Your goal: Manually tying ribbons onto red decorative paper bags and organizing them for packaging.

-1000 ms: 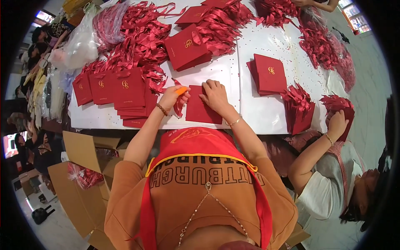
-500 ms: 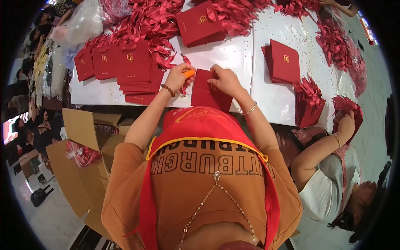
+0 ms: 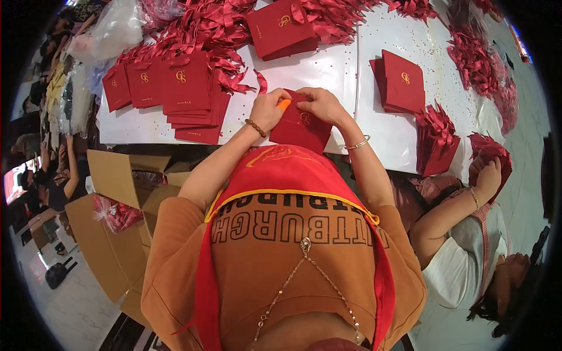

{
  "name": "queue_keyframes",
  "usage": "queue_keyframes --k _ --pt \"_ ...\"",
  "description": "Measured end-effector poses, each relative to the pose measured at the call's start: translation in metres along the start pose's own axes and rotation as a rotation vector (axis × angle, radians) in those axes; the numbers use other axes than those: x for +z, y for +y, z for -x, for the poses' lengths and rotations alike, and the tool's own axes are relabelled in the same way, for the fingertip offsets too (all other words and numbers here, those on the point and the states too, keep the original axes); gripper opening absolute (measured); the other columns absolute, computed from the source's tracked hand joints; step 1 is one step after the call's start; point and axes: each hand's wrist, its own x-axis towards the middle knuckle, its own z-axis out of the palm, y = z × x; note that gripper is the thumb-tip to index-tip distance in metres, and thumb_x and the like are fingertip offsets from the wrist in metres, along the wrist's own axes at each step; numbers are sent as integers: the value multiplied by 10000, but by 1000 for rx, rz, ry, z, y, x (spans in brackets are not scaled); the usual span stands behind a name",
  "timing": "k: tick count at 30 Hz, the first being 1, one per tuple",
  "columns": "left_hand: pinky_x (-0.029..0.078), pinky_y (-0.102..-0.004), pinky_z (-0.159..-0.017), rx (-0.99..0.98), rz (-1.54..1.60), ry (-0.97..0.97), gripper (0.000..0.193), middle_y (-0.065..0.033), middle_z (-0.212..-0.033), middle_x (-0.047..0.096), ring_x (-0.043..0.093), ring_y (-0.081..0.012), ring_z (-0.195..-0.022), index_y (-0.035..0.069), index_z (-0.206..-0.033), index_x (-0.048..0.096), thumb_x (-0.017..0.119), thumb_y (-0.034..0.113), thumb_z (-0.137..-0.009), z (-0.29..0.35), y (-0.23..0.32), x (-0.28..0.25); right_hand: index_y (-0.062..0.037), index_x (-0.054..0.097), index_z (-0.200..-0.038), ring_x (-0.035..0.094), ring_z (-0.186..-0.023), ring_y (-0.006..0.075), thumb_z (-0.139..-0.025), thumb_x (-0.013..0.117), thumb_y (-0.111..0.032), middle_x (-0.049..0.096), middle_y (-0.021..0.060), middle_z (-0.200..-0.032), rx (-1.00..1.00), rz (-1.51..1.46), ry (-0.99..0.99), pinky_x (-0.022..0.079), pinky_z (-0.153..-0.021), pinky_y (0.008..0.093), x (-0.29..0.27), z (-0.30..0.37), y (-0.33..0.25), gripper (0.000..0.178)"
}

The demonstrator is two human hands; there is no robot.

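A dark red paper bag with a gold emblem lies flat at the table's front edge, against my apron. At its upper left corner my left hand is closed, with a small orange piece showing at the fingertips; whether this is a tool handle or a thumb cover, I cannot make out. My right hand pinches the bag's top edge, thumb on the front. A loose red ribbon lies just beyond my left hand.
Finished-looking red bags stand in overlapping piles on the left. More bags lie at the back, near heaped red ribbons. Right are further bags and a co-worker's hand holding one. An open cardboard box stands at lower left.
My left hand has moved right and onto the bag's corner, orange piece with it. The bag has tilted, its emblem now uncovered as my right hand shifts slightly up and right.
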Motion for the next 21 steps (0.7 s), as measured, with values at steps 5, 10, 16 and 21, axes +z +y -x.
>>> queue_keyframes --k 5,10,16,21 --pt "477 -362 -651 26 -49 -26 118 -164 -779 631 615 -312 -730 31 -862 615 567 89 -772 -4 4 2 -48 593 -1067 590 -706 169 -752 614 -147 630 98 -782 -21 24 31 454 -685 285 -3 4 -7 331" --pt "475 -396 -647 114 -208 -29 124 -175 -781 624 604 -335 -731 17 -858 593 536 59 -755 -7 10 3 -165 599 -1085 598 -886 272 -753 600 -269 636 109 -953 -33 68 63 459 -759 360 3 1 5 347" --pt "472 -419 -637 266 -473 -69 131 -184 -767 617 594 -350 -716 14 -848 579 525 44 -733 -11 16 6 -159 616 -1060 605 -858 275 -773 584 -263 642 111 -921 22 19 92 462 -751 359 6 1 6 307" --pt "478 -362 -577 182 -297 -68 109 -170 -709 625 609 -293 -632 7 -829 602 560 68 -748 -17 6 3 -121 623 -1043 619 -799 226 -763 600 -215 655 90 -874 -2 -190 53 465 -730 320 5 -2 22 296"
